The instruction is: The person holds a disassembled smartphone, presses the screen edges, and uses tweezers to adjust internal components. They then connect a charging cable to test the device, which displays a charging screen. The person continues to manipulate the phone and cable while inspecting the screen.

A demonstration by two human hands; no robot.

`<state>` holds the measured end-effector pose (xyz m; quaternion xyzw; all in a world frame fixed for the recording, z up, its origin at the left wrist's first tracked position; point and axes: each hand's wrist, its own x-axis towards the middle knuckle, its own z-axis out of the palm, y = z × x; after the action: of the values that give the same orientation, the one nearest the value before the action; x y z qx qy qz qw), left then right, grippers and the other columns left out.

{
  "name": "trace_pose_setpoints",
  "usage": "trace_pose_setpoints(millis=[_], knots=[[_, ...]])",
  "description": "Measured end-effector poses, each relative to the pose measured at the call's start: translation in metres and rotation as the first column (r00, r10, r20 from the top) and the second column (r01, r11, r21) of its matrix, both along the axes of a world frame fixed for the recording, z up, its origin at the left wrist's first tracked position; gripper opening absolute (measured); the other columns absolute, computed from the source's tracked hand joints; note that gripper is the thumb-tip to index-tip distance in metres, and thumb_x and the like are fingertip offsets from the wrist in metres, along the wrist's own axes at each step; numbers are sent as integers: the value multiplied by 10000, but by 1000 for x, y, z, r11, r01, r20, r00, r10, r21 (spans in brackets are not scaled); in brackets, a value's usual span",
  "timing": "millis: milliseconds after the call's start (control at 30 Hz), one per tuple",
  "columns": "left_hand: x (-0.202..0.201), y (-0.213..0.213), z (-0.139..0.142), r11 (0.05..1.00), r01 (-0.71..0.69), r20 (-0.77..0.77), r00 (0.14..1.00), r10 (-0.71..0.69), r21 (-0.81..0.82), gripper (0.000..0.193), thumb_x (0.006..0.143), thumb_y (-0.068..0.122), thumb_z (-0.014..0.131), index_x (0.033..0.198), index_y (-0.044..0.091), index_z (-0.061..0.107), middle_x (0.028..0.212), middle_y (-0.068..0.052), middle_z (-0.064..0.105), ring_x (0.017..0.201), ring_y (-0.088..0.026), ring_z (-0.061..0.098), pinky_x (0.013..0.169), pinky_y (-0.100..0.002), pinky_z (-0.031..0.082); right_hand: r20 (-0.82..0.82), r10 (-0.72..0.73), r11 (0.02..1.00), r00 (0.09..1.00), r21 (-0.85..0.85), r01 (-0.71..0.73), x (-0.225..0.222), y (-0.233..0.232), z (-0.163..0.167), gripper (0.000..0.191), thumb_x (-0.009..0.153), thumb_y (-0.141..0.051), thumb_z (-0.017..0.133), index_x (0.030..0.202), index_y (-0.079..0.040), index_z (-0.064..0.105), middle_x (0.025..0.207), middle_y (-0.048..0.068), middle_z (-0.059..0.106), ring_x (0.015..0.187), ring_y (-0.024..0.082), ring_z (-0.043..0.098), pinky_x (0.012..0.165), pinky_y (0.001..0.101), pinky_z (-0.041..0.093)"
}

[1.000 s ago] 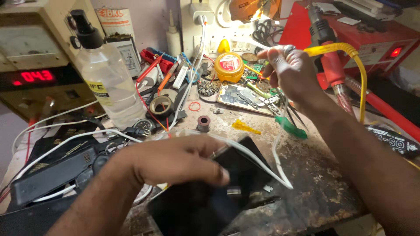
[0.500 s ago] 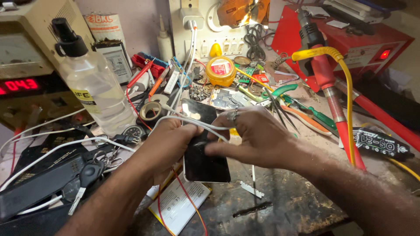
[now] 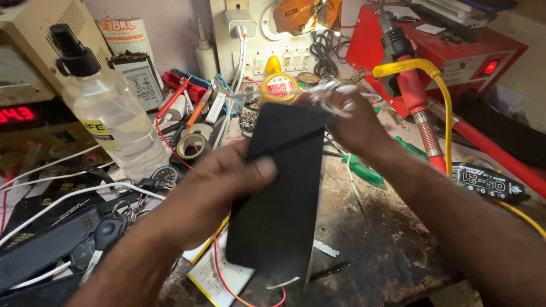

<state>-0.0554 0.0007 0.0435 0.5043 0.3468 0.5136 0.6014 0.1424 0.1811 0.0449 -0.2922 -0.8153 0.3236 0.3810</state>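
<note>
The left hand [image 3: 224,185] grips a flat black phone [image 3: 281,193] from its left edge, thumb pressed across the dark face, fingers curled out of sight behind it. The phone is held tilted above the workbench [image 3: 392,244], its long side running away from the viewer, and its surface looks blurred.

The right hand [image 3: 352,116] is closed on the phone's far top corner, pinching it together with what looks like a thin white wire; the fingertips are blurred, so the exact grip cannot be told.

To do this handling well, both hands should probably keep their hold at the edges, so that the thumb does not smear or press hard on the face, and the phone should stay clear of the clutter beneath.

Under the phone lie a white paper card [image 3: 219,278] and a red wire [image 3: 219,267] looping across it. Just right of the phone, a green-handled screwdriver [image 3: 361,169] rests on the stained benchtop.

To the left stands a clear plastic bottle [image 3: 111,116] with a black spray top, beside a power supply with a red lit display [image 3: 17,113]. Nearer the viewer, keys [image 3: 108,233] and white cables lie over dark cases.

Behind the hands sit a roll of yellow tape [image 3: 278,86], a wall socket strip, and, to the right, a red hot-air tool [image 3: 412,94] with a yellow cable [image 3: 438,85] arching over it.
</note>
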Motion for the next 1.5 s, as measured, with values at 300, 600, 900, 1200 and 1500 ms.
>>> trace_pose_setpoints(millis=[300,600,900,1200,1500], knots=[[-2,17,-18,930,-350,512,823,248,112,300,1063,182,551,1317,27,584,1237,-55,711,1137,-160,677,1044,-367,522,114,396,783,911,476,-400,5,-74,-12,191,1105,-182,552,1053,-59,689,979,161,713,886,264,704,729,369,559],[-6,18,-20,943,-323,521,820,238,78,282,1070,171,541,1316,42,587,1208,-67,707,1091,-179,685,997,-395,549,457,200,951,867,121,-283,4,-64,-14,219,859,-165,628,710,-6,604,571,189,550,468,334,544,502,451,461],[-7,21,-33,950,-310,470,844,260,32,295,1048,175,560,1301,26,588,1187,-77,711,1059,-177,696,975,-390,563,542,265,860,797,241,-450,1,-74,-28,274,849,-241,670,704,-11,633,667,199,626,681,405,634,599,523,475],[-2,12,-34,985,-156,445,889,104,80,369,1050,213,574,1367,26,553,1205,-105,711,1054,-190,704,944,-378,574,-408,285,557,867,-665,-496,-3,-32,-25,383,1084,-306,547,1269,16,637,1110,78,730,991,177,718,928,353,591],[10,22,-43,932,-360,457,838,299,50,337,1045,197,569,1334,26,551,1244,-64,698,1118,-151,671,997,-358,543,-449,211,803,869,-428,-416,-1,-33,-21,431,980,-187,651,1350,-61,467,1127,192,717,853,147,727,786,326,617]])
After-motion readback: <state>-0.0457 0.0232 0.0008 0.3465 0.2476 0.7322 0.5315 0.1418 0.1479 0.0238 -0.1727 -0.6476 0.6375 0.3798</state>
